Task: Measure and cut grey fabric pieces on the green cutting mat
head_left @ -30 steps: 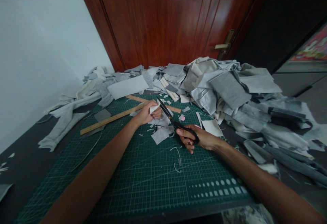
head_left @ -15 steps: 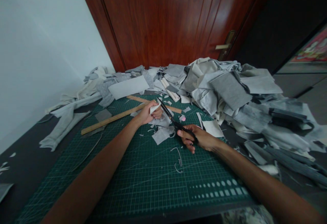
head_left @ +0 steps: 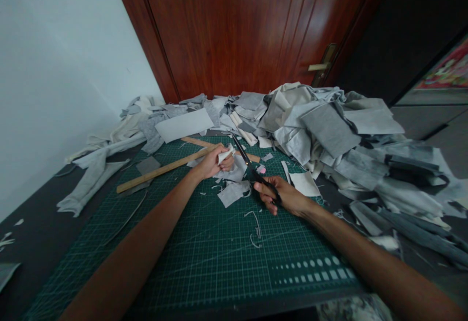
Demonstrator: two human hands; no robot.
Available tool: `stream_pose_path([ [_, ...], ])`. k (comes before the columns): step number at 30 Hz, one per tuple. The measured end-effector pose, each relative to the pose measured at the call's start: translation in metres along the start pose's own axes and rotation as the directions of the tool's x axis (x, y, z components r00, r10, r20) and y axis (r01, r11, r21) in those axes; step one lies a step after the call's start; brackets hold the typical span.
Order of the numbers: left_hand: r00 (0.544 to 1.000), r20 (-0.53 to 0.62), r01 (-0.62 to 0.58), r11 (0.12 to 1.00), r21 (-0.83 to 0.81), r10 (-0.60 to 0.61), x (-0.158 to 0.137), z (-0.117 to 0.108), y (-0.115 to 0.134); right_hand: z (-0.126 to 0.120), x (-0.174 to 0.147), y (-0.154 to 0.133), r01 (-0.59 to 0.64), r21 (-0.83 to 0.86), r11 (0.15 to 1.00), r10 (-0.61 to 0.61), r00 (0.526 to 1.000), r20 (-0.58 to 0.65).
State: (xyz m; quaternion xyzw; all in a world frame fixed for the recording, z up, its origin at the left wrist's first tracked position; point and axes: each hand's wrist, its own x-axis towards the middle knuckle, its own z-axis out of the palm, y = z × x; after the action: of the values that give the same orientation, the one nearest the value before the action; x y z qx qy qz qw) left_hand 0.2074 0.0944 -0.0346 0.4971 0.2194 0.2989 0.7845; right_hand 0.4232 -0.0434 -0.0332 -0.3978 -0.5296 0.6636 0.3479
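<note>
Pinched in my left hand (head_left: pixel 214 162) is a small white piece of fabric (head_left: pixel 224 155), folded between thumb and fingers. My right hand (head_left: pixel 275 194) grips black-handled scissors (head_left: pixel 252 169) by the loops, with the blades pointing up and left. The blade tips lie just right of the white fabric, apart from it, and look nearly closed. Under and beside my hands, grey fabric scraps (head_left: pixel 232 193) lie on a green cutting mat (head_left: pixel 204 262). A pink bit (head_left: pixel 262 170) rests close to the scissors.
A wooden ruler (head_left: pixel 161 170) lies on the mat by my left hand, crossing another wooden strip (head_left: pixel 254 157). A large heap of grey and white fabric (head_left: pixel 329 130) fills the back and right. Pale cloth strips (head_left: pixel 91 174) lie at left, and a wooden door (head_left: pixel 237 33) stands behind.
The scissors have shifted slightly right, away from the white fabric. The fabric has turned a little in my left hand, which stays almost in place.
</note>
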Motion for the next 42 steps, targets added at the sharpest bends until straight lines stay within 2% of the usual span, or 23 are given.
stream_pose_path([
  [4,0.998,-0.058,-0.017,1.0,-0.024,0.015,0.002,0.001,-0.002,-0.002,0.001,-0.003,0.051,-0.047,0.998,-0.053,0.997,-0.048],
  [10,0.995,-0.104,-0.021,0.996,-0.082,0.013,0.002,0.002,-0.001,-0.007,0.0,-0.005,0.11,-0.214,0.971,-0.125,0.991,-0.056],
  [12,0.993,-0.114,-0.03,0.995,-0.099,0.019,0.002,0.003,-0.001,-0.005,-0.002,-0.006,0.107,-0.276,0.955,-0.128,0.99,-0.059],
  [15,0.98,-0.196,-0.036,0.991,-0.132,0.009,0.002,0.004,-0.001,-0.003,-0.005,-0.009,0.11,-0.429,0.896,-0.187,0.972,-0.141],
  [17,0.967,-0.255,-0.03,0.989,-0.143,-0.008,0.003,0.005,-0.002,-0.003,-0.007,-0.01,0.075,-0.598,0.798,-0.246,0.947,-0.209],
  [20,0.954,-0.298,-0.061,0.991,-0.12,0.022,0.004,0.007,-0.001,-0.007,-0.007,-0.009,-0.004,-0.835,0.551,-0.346,0.909,-0.233],
  [22,0.949,-0.307,-0.096,0.991,-0.088,0.065,0.005,0.009,0.0,-0.012,-0.005,-0.006,-0.028,-0.917,0.397,-0.395,0.897,-0.198],
  [24,0.945,-0.309,-0.126,0.99,-0.056,0.103,0.005,0.009,0.0,-0.017,-0.002,-0.002,-0.052,-0.949,0.31,-0.393,0.902,-0.177],
  [28,0.94,-0.288,-0.196,0.981,-0.014,0.184,0.006,0.006,-0.002,-0.023,0.003,0.004,-0.102,-0.95,0.296,-0.38,0.9,-0.215],
  [33,0.931,-0.251,-0.275,0.961,-0.002,0.266,0.006,0.001,-0.006,-0.027,0.004,0.004,-0.101,-0.936,0.338,-0.459,0.85,-0.258],
  [37,0.916,-0.275,-0.298,0.954,0.025,0.293,0.006,0.0,-0.008,-0.029,0.004,0.005,-0.166,-0.928,0.333,-0.472,0.822,-0.317],
  [42,0.912,-0.259,-0.312,0.948,0.066,0.318,0.006,0.0,-0.009,-0.029,0.005,0.006,-0.22,-0.934,0.282,-0.429,0.842,-0.328],
])
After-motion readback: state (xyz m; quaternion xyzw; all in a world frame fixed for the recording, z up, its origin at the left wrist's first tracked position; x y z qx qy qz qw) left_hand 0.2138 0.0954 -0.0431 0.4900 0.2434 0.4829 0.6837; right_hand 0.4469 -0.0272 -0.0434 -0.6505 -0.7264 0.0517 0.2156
